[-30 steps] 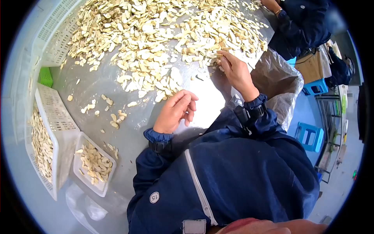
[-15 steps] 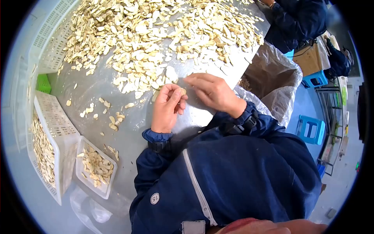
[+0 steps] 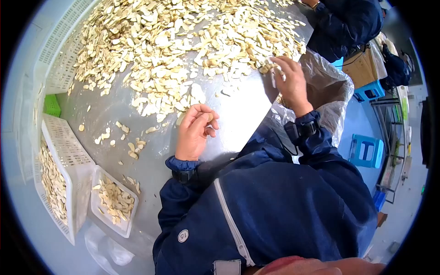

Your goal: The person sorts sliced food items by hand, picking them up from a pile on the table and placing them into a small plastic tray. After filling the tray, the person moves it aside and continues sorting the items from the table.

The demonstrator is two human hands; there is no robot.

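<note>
My left hand (image 3: pixel 195 133) is closed over the metal table, with a small pale dried slice (image 3: pixel 210 117) pinched between thumb and fingers. To the right, my right hand (image 3: pixel 292 85) reaches to the table's edge, its fingers stretched apart at the near side of the slice pile (image 3: pixel 243 41). Its fingertips are beside a few slices there; I see none clearly gripped. The pale, flat slices spread across the far part of the table (image 3: pixel 169 137), and a few lie loose left of my left hand.
A white perforated crate (image 3: pixel 75 153) holding slices stands at left, with a small white tray (image 3: pixel 132 215) of slices before it. A plastic-lined bin (image 3: pixel 337 107) sits below the table's right edge. Another person's dark sleeve (image 3: pixel 343 27) is at top right. Blue stools (image 3: pixel 366 151) stand beyond.
My right hand has moved away from my left hand, rightward and up to the pile's right edge. My left hand stays nearly in place, still holding the slice.
</note>
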